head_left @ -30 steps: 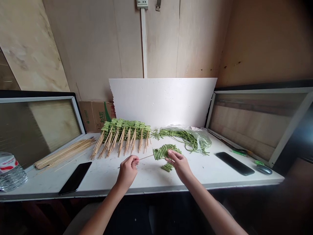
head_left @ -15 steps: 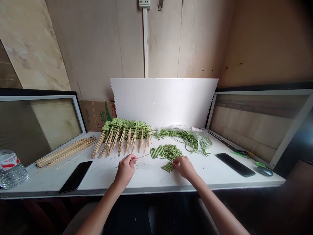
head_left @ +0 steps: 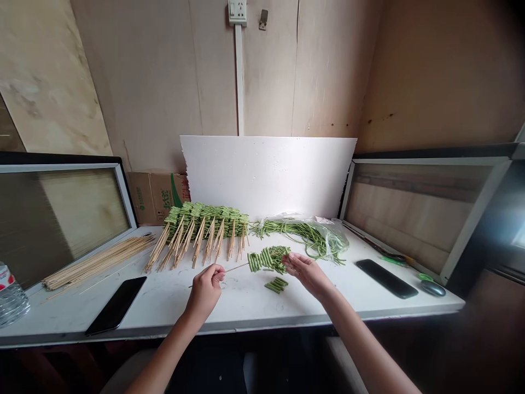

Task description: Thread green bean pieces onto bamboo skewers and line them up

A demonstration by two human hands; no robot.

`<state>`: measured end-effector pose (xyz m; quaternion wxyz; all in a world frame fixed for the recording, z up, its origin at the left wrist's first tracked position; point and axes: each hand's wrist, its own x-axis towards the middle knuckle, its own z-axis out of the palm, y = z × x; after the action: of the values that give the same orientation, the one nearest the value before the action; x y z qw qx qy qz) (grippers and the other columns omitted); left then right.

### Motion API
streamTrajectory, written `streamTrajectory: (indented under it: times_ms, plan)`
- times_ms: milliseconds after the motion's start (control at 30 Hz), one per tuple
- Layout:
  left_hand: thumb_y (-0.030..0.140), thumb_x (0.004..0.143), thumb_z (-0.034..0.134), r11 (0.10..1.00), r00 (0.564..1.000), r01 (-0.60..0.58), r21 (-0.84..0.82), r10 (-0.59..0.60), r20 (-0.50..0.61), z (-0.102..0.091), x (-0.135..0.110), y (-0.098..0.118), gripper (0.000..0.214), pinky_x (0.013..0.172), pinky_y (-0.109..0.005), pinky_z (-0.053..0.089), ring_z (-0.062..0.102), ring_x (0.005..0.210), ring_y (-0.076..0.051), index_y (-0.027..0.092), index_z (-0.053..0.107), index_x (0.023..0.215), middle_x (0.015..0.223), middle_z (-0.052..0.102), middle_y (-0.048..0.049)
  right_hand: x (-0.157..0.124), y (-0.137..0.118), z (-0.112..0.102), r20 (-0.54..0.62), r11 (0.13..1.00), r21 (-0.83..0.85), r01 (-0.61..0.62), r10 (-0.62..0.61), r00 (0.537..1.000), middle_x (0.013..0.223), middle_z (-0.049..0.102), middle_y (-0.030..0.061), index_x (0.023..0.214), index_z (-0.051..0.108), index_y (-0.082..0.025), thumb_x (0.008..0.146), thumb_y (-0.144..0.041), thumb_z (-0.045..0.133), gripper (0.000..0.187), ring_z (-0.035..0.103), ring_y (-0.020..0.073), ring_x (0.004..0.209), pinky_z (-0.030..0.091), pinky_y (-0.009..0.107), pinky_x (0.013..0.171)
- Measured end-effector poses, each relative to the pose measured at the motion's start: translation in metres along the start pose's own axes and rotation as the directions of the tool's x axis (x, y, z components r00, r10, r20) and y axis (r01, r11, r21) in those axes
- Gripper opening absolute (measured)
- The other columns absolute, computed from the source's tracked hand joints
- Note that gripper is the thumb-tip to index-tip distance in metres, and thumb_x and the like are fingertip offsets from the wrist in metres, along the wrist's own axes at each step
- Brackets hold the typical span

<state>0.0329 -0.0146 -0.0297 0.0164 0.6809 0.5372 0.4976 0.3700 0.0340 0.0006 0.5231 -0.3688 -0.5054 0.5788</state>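
My left hand [head_left: 207, 287] is closed around the bare end of a bamboo skewer [head_left: 237, 268]. Cut long bean pieces [head_left: 261, 259] are threaded side by side across the skewer's far part. At the tip, my right hand [head_left: 305, 271] pinches a long bean piece, mostly hidden by the fingers. Behind the threaded pieces lies a heap of loose cut beans [head_left: 279, 253], partly covered by them. A small row of bean pieces [head_left: 276, 284] rests on the white table [head_left: 246, 309] just below the right hand.
Finished bean skewers [head_left: 207, 213] are stacked at the back left. Plain skewers [head_left: 98, 260] lie left of them. Uncut long beans [head_left: 303, 232] spill from a clear plastic bag [head_left: 337, 241]. Two phones [head_left: 117, 305], [head_left: 386, 278], a mouse [head_left: 433, 288] and a water bottle [head_left: 12, 295] stand around.
My right hand has lifted from the small row of bean pieces up to the skewer's tip. My left hand still holds the skewer. The whole view has shifted slightly.
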Motion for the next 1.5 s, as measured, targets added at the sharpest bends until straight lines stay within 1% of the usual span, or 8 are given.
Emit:
streamTrajectory:
  times_ms: [100, 233, 400, 567, 767, 900, 1200, 1500]
  plan:
    - [0.022, 0.095, 0.049, 1.0, 1.0, -0.009, -0.002, 0.009, 0.008, 0.002, -0.001, 0.001, 0.018, 0.066, -0.026, 0.049, 0.067, 0.069, -0.019, 0.022, 0.066, 0.087, 0.073, 0.07, -0.0012, -0.001, 0.0, 0.005, 0.035, 0.979, 0.204, -0.022, 0.016, 0.999, 0.113, 0.08, 0.0081, 0.095, 0.079, -0.023, 0.077, -0.048, 0.086, 0.031, 0.071, 0.0271, 0.117, 0.054, 0.038, 0.107]
    - [0.02, 0.094, 0.049, 1.0, 1.0, -0.024, -0.007, 0.024, 0.013, 0.003, -0.002, 0.003, 0.018, 0.066, -0.026, 0.049, 0.068, 0.07, -0.019, 0.022, 0.065, 0.086, 0.073, 0.07, -0.0014, -0.004, 0.0, 0.012, 0.037, 0.958, 0.282, -0.045, 0.036, 0.999, 0.114, 0.081, 0.0088, 0.096, 0.079, -0.021, 0.081, -0.043, 0.085, 0.027, 0.071, 0.0265, 0.121, 0.053, 0.036, 0.11]
    - [0.017, 0.093, 0.048, 0.999, 0.999, -0.047, -0.01, 0.047, 0.018, 0.003, -0.003, 0.006, 0.018, 0.066, -0.026, 0.049, 0.069, 0.069, -0.019, 0.022, 0.064, 0.086, 0.072, 0.07, -0.0009, -0.005, 0.001, 0.015, 0.027, 0.966, 0.248, -0.078, 0.074, 0.997, 0.115, 0.08, 0.0103, 0.101, 0.079, -0.02, 0.083, -0.042, 0.084, 0.029, 0.07, 0.0275, 0.122, 0.056, 0.037, 0.103]
    - [0.015, 0.093, 0.047, 0.998, 0.998, -0.067, -0.009, 0.067, 0.017, 0.003, -0.002, 0.006, 0.019, 0.067, -0.026, 0.05, 0.07, 0.07, -0.019, 0.022, 0.063, 0.086, 0.073, 0.071, -0.0015, -0.006, 0.002, 0.016, 0.008, 0.975, 0.21, -0.078, 0.078, 0.997, 0.117, 0.08, 0.0105, 0.099, 0.079, -0.021, 0.083, -0.044, 0.083, 0.028, 0.068, 0.0278, 0.125, 0.058, 0.033, 0.095]
    - [0.014, 0.092, 0.046, 0.998, 0.997, -0.069, -0.007, 0.07, 0.03, 0.003, -0.003, 0.007, 0.019, 0.067, -0.026, 0.05, 0.071, 0.072, -0.019, 0.022, 0.062, 0.087, 0.075, 0.071, -0.0021, -0.007, 0.001, 0.021, -0.062, 0.991, 0.134, -0.009, 0.017, 0.998, 0.112, 0.081, 0.0095, 0.093, 0.08, -0.024, 0.078, -0.048, 0.086, 0.03, 0.066, 0.0315, 0.127, 0.056, 0.038, 0.098]
    - [0.013, 0.091, 0.046, 0.996, 0.996, -0.085, -0.002, 0.085, 0.01, 0.001, -0.003, 0.011, 0.02, 0.066, -0.026, 0.05, 0.07, 0.07, -0.019, 0.022, 0.063, 0.085, 0.072, 0.07, -0.0018, -0.005, 0.005, 0.024, -0.096, 0.988, 0.148, 0.036, -0.022, 0.995, 0.109, 0.082, 0.0102, 0.094, 0.081, -0.024, 0.075, -0.051, 0.087, 0.033, 0.068, 0.0323, 0.123, 0.057, 0.038, 0.094]
    - [0.014, 0.092, 0.044, 0.996, 0.996, -0.083, 0.007, 0.083, 0.012, 0.001, -0.002, 0.012, 0.022, 0.066, -0.027, 0.051, 0.07, 0.069, -0.019, 0.022, 0.063, 0.084, 0.071, 0.07, -0.0024, -0.005, 0.005, 0.024, -0.107, 0.985, 0.174, 0.018, 0.001, 0.994, 0.108, 0.082, 0.0098, 0.092, 0.08, -0.023, 0.074, -0.052, 0.087, 0.035, 0.068, 0.034, 0.125, 0.061, 0.037, 0.086]
    - [0.014, 0.092, 0.046, 0.997, 0.997, -0.076, 0.0, 0.076, 0.019, 0.002, -0.002, 0.013, 0.021, 0.066, -0.027, 0.052, 0.07, 0.069, -0.019, 0.022, 0.063, 0.084, 0.071, 0.07, -0.0021, -0.004, 0.007, 0.023, -0.093, 0.99, 0.135, 0.031, -0.018, 0.995, 0.11, 0.081, 0.0105, 0.094, 0.078, -0.024, 0.079, -0.051, 0.083, 0.031, 0.068, 0.0338, 0.125, 0.059, 0.038, 0.09]
